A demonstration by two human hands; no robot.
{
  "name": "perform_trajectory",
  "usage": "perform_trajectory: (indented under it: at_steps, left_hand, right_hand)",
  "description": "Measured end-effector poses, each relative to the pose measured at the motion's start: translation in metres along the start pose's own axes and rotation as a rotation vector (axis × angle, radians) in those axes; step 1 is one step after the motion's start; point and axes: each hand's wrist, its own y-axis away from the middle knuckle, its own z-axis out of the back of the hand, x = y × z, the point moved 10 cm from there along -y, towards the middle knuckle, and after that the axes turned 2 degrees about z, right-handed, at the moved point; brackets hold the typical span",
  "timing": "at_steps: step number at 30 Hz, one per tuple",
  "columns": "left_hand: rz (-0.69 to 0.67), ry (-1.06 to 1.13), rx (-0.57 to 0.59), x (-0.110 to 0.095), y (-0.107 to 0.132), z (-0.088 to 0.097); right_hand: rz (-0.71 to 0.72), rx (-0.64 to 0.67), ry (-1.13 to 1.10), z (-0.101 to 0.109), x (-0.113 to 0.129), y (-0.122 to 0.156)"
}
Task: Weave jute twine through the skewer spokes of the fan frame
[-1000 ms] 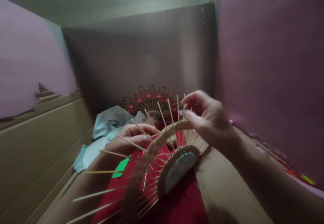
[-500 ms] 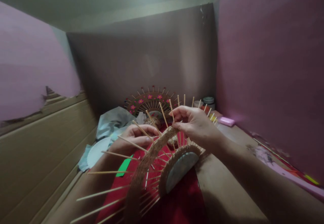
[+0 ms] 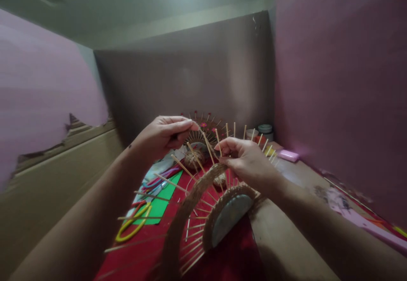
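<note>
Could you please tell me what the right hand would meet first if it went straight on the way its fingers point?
Probably the pale stick of the woven frame, right in front of the right hand; depth is unclear, so they may already touch.

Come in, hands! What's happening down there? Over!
Left hand: raised, pinching twine. Right hand: at woven band, among sticks. Twine ball behind sticks; nothing seen blocking either hand. Over.

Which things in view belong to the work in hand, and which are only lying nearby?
In the work:
arched brown woven frame with pale wooden sticks, at the right hand
thin brown fibre strand, in the left hand

Apparently lying about:
flat bright green sheet
glossy pink rectangular block
yellow looped handle
</note>
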Motion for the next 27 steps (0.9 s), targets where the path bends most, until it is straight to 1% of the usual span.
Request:
perform_trajectory:
  at_steps: [2, 4, 6, 8, 10, 11, 13, 15, 16, 17, 19, 20, 21, 24, 26, 27]
  left_hand:
    - [-0.033, -0.040, 0.028, -0.011, -0.002, -0.012]
    - [-0.086, -0.094, 0.033, -0.022, 0.002, -0.019]
    - [-0.142, -0.141, -0.007, -0.030, 0.008, -0.016]
    - [-0.174, -0.145, -0.066, -0.030, 0.014, -0.005]
    - [-0.158, -0.095, -0.108, -0.017, 0.018, 0.009]
    - [-0.129, -0.061, -0.116, -0.006, 0.018, 0.016]
    - [-0.038, 0.008, -0.116, 0.021, 0.020, 0.029]
    - [0.065, 0.000, -0.104, 0.047, 0.023, 0.036]
    - [0.113, -0.062, -0.044, 0.059, 0.025, 0.033]
    - [0.141, -0.150, 0.060, 0.067, 0.029, 0.024]
    - [0.176, -0.333, 0.284, 0.080, 0.039, 0.002]
    - [0.183, -0.401, 0.376, 0.085, 0.044, -0.009]
    - [0.188, -0.443, 0.443, 0.089, 0.049, -0.019]
    - [0.199, -0.445, 0.567, 0.094, 0.058, -0.042]
    - [0.211, -0.346, 0.599, 0.095, 0.061, -0.054]
    - [0.219, -0.261, 0.591, 0.094, 0.061, -0.058]
  right_hand:
    - [-0.005, 0.001, -0.002, 0.000, 0.000, 0.000]
    - [-0.002, -0.006, -0.006, 0.001, 0.000, 0.000]
    - [0.003, -0.007, -0.009, 0.002, 0.000, 0.000]
    - [0.006, -0.006, -0.010, 0.002, 0.000, 0.000]
    - [0.012, -0.003, -0.018, 0.002, 0.000, -0.001]
    - [0.015, 0.000, -0.029, 0.001, 0.000, -0.002]
    - [0.022, 0.009, -0.061, 0.000, 0.000, -0.002]
    - [0.012, 0.014, -0.081, -0.001, -0.001, -0.003]
    - [0.005, 0.014, -0.083, -0.001, -0.001, -0.002]
    - [0.000, 0.012, -0.078, -0.001, -0.002, -0.002]
    - [0.003, 0.007, -0.055, 0.001, -0.001, -0.002]
    - [0.011, 0.004, -0.044, 0.001, 0.000, -0.001]
    - [0.017, 0.004, -0.036, 0.002, 0.000, -0.001]
    - [0.013, 0.012, -0.037, 0.001, -0.001, -0.001]
    - [0.009, 0.014, -0.050, 0.000, -0.001, -0.001]
    - [0.012, 0.013, -0.053, 0.000, -0.001, -0.001]
